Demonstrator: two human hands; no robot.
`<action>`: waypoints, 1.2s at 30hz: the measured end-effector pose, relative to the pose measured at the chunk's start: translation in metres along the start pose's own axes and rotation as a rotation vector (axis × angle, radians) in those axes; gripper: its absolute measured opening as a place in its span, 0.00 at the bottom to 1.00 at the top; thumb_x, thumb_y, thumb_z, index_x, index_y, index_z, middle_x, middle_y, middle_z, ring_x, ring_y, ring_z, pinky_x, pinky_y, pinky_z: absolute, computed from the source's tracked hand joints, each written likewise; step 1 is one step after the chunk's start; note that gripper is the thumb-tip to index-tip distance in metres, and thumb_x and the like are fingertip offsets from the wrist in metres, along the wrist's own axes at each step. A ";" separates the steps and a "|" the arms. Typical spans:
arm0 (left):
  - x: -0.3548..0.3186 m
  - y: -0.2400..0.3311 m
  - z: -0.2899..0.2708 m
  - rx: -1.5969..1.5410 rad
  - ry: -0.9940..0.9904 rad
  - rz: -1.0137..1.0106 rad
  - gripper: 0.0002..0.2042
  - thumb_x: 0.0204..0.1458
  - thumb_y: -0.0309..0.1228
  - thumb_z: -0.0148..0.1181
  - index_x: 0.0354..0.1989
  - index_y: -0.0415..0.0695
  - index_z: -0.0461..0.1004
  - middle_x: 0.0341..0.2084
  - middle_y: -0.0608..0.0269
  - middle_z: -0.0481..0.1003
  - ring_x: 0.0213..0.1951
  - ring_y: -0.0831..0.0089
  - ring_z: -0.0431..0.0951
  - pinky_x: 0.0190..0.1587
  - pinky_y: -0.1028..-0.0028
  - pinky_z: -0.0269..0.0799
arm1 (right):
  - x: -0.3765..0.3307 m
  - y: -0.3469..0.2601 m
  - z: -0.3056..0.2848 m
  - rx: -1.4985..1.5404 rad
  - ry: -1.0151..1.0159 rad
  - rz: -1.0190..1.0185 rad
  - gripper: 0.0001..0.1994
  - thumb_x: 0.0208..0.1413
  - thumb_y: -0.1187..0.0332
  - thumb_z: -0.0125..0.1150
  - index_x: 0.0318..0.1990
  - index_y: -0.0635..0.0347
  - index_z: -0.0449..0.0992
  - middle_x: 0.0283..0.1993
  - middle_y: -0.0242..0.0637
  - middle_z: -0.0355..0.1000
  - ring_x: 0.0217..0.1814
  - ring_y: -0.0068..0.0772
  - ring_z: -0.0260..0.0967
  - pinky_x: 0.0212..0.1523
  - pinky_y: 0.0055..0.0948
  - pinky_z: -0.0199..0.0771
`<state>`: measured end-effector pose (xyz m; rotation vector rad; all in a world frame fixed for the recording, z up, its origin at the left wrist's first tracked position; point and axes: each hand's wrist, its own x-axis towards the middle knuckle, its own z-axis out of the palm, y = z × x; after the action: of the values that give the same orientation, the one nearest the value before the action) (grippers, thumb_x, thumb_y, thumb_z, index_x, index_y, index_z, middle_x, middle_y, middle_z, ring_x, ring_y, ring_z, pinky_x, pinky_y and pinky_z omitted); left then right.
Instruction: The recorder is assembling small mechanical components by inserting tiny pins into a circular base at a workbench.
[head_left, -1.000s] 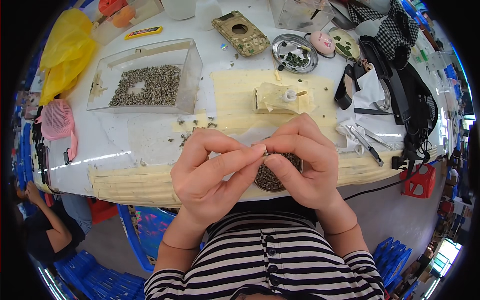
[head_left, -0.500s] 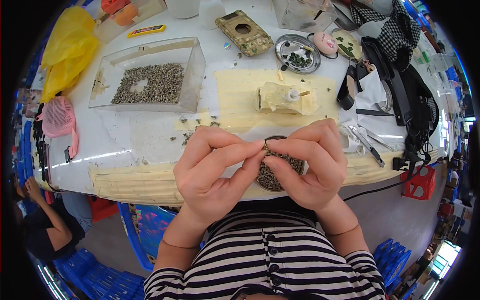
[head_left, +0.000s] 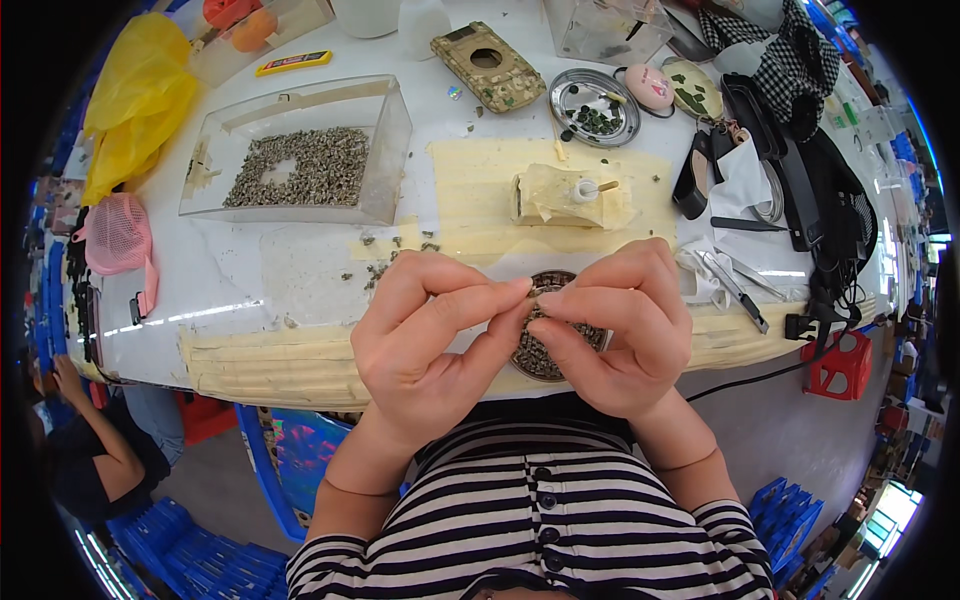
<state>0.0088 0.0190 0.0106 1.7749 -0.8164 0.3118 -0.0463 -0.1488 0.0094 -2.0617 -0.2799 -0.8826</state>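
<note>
My left hand [head_left: 425, 345] and my right hand [head_left: 632, 335] meet at the fingertips above a round dish [head_left: 542, 377]. Many small brownish-grey parts [head_left: 540, 355] fill that dish. Thumb and forefinger of each hand are pinched together; whatever lies between them is too small and too covered to name. Just beyond the hands stands a block covered in cream tape [head_left: 535, 205], with a small white pot [head_left: 584, 192] and a thin stick on it. Loose little parts [head_left: 378, 272] are scattered to the left of my fingers.
A clear box [head_left: 388, 160] of similar parts stands at the left. Farther back are a camouflage-patterned model hull [head_left: 512, 88] and a metal dish [head_left: 632, 128] with dark green pieces. Tweezers, a craft knife [head_left: 742, 295] and black straps lie right. Another person [head_left: 110, 460] sits lower left.
My right fingertips have shifted slightly, and more of the dish's far rim shows between the hands. Both hands stay pinched in nearly the same place.
</note>
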 end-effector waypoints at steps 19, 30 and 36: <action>-0.001 0.000 0.002 -0.012 -0.001 -0.008 0.15 0.38 0.16 0.72 0.37 0.42 0.83 0.27 0.64 0.75 0.30 0.71 0.74 0.30 0.75 0.68 | -0.003 0.001 0.002 0.039 0.018 0.060 0.12 0.37 0.73 0.76 0.32 0.57 0.81 0.29 0.29 0.72 0.31 0.31 0.64 0.32 0.28 0.61; -0.001 0.000 0.001 -0.069 -0.008 -0.008 0.14 0.39 0.16 0.72 0.37 0.42 0.83 0.27 0.64 0.75 0.30 0.71 0.74 0.30 0.75 0.69 | -0.004 0.002 0.001 -0.068 -0.039 0.047 0.14 0.36 0.68 0.78 0.34 0.55 0.82 0.29 0.28 0.71 0.31 0.31 0.62 0.34 0.27 0.60; -0.002 0.000 0.001 -0.041 -0.012 -0.002 0.14 0.39 0.16 0.72 0.37 0.42 0.83 0.27 0.64 0.75 0.29 0.71 0.74 0.30 0.75 0.68 | -0.004 0.001 0.004 -0.052 -0.004 0.051 0.14 0.36 0.68 0.78 0.33 0.55 0.81 0.29 0.29 0.71 0.31 0.32 0.63 0.33 0.28 0.60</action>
<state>0.0075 0.0187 0.0088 1.7410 -0.8243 0.2812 -0.0472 -0.1463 0.0042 -2.1096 -0.2074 -0.8632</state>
